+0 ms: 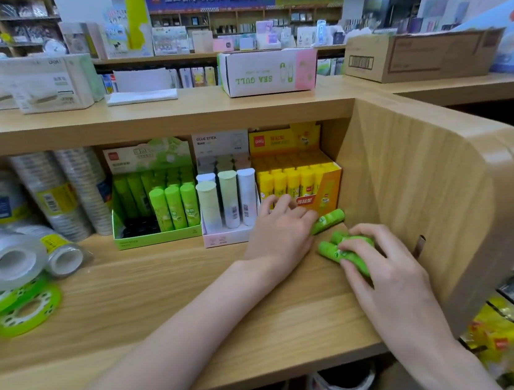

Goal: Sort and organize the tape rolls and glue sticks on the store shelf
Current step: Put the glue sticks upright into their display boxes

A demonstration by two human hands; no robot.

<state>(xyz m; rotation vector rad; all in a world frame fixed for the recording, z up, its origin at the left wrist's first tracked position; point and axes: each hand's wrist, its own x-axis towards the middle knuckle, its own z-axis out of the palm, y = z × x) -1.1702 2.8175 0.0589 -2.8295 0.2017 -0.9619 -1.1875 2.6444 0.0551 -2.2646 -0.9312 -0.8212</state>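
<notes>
Glue sticks [345,250], light, stiff and prone to rolling, sit bunched under my right hand [384,263]; my left hand [280,227] touches another stick [328,221], fingers loose.

glue-stick display boxes [223,199]: 3 | cartons on top shelf [268,70]: 4

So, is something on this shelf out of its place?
Yes. Loose green glue sticks lie on the shelf before the yellow box, some under the right hand, while the green box has empty slots. Green tape rolls lie scattered at left.
</notes>
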